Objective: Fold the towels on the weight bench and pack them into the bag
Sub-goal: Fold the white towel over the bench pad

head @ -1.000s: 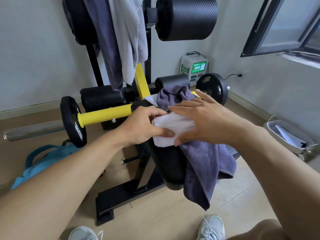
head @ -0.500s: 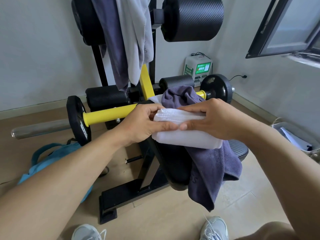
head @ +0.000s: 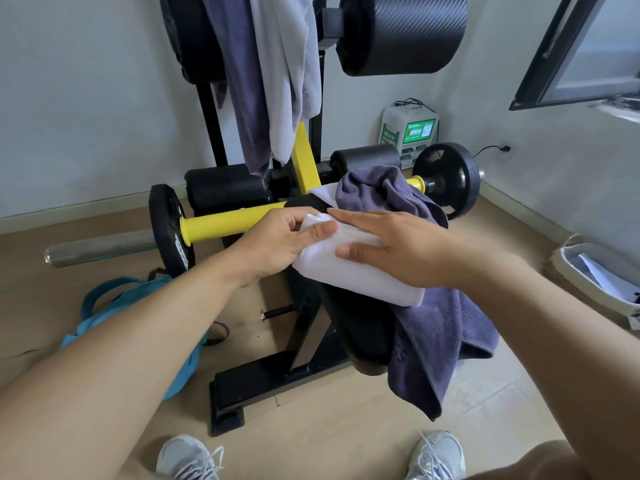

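a folded white towel is being held on the black bench pad, lying partly over a purple towel that is draped across the pad and hanging off its right side. the near-left end of the white towel is being pinched by the left hand, its fingers closed on the cloth with the thumb on top. the right hand is being laid flat over the top of the bundle, fingers spread and pressing down, not gripping. the white towel is judged to be soft, light and limp, so the fold is likely to spring open if the pressure is lifted; it should be taken by both ends at once, or clamped from above and below, with the loose edges trapped inside. the purple towel underneath is being left unfolded and looks thicker and heavier, and it could be dragged off the pad if the white one is slid rather than lifted. two more towels, one purple and one grey, are being left hanging on the upright frame behind. the blue bag is lying on the floor to the left, well apart from the bench, partly hidden by the left forearm; whether it is open cannot be told.
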A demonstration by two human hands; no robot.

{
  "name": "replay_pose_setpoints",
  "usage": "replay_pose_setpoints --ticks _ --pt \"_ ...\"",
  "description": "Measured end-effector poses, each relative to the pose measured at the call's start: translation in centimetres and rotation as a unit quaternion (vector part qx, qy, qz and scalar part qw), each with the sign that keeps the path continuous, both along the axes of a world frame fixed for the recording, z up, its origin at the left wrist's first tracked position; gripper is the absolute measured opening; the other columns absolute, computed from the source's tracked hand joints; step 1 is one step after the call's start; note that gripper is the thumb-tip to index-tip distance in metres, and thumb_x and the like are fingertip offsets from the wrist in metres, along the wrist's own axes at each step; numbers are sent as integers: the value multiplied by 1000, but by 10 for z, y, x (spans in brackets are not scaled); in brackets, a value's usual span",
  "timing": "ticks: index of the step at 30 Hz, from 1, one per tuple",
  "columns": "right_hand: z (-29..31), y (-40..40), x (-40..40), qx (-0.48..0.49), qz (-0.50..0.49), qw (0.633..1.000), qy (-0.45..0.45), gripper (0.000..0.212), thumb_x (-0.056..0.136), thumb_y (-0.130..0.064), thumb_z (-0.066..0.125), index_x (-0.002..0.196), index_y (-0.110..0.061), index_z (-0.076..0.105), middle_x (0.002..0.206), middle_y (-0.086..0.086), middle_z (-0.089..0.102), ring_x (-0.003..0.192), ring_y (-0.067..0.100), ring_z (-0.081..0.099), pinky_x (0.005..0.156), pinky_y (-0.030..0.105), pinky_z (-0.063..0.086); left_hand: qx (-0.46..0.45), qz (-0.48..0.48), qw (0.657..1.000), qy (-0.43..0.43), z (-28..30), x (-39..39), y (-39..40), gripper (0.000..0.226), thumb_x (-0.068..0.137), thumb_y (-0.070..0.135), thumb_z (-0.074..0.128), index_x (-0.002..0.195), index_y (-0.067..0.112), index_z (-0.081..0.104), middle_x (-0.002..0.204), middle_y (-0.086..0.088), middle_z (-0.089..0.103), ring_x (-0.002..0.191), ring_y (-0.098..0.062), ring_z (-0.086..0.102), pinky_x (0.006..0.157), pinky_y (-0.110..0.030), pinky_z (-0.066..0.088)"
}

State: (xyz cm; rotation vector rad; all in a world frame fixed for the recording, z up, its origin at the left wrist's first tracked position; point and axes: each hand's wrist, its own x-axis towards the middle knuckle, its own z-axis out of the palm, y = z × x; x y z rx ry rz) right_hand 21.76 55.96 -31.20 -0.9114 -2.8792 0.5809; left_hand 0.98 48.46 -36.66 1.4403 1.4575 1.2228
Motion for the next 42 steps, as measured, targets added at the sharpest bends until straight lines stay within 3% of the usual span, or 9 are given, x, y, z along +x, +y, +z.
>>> replay_pose_setpoints --ticks 4,7,12,16,19,27,31,35,42 --pt "-5 -6 -20 -21 6 1000 5 59 95 -66 45 150 -57 28 135 -10 61 121 18 55 103 34 42 -2 37 999 -31 -3 -14 -7 38 83 46 68 99 13 75 98 -3 76 91 -15 70 85 -36 52" --pt "-9 -9 -37 -40 2 999 -1 57 93 -67 46 148 -60 30 125 -10 63 106 14 55 88 27 41 -18 78 996 -39 -4 -25 -16 36 78 47 71 95 16 75 93 -4 78 86 -15 72 80 -30 55" --pt "-19 -27 -65 -35 17 999 6 47 96 -60 51 143 -57 42 114 -7 65 97 16 54 82 32 41 -15 207 978 5 -3 -59 -34 38 94 45 66 77 11 72 68 5 74 61 -5 69 57 -18 51" --pt "-28 -41 -94 13 27 999 13 52 98 -61 46 149 -48 38 128 0 63 104 23 55 77 32 34 -105 279 955 9 -18 -101 -56 59 97 52 60 58 9 61 57 -7 70 58 -22 69 65 -32 57" --pt "-36 -51 -117 49 54 997 -9 53 100 -60 42 149 -40 39 128 2 63 109 30 59 75 34 36 -212 280 935 39 -38 -122 -78 51 99 43 61 60 11 53 52 -8 66 51 -19 69 54 -28 47" --pt "-86 -102 -197 71 126 959 -242 42 106 -43 39 133 -15 54 118 3 59 102 27 57 77 36 41 -386 249 879 129 -111 -165 -115 22 100 26 61 107 7 71 107 -7 69 99 -26 65 80 -37 53" --pt "-146 -111 -215 11 96 969 -228 36 107 -33 37 138 -19 49 132 8 58 117 30 58 88 38 47 -449 229 839 205 -155 -175 -120 15 98 34 64 100 20 59 107 -10 54 96 -22 52 87 -33 46" --pt "-211 -98 -228 -111 12 978 -178 41 103 -45 40 139 -24 47 133 5 60 118 29 59 82 35 41 -474 257 820 192 -209 -187 -110 69 94 40 68 152 16 40 153 -9 44 135 -30 48 112 -38 41" --pt "-293 -75 -240 -183 -105 970 -123 52 103 -56 31 151 -34 31 139 7 56 124 30 55 96 41 44 -469 279 775 318 -296 -213 -54 70 91 34 66 150 15 34 149 -11 40 139 -32 37 111 -46 40"
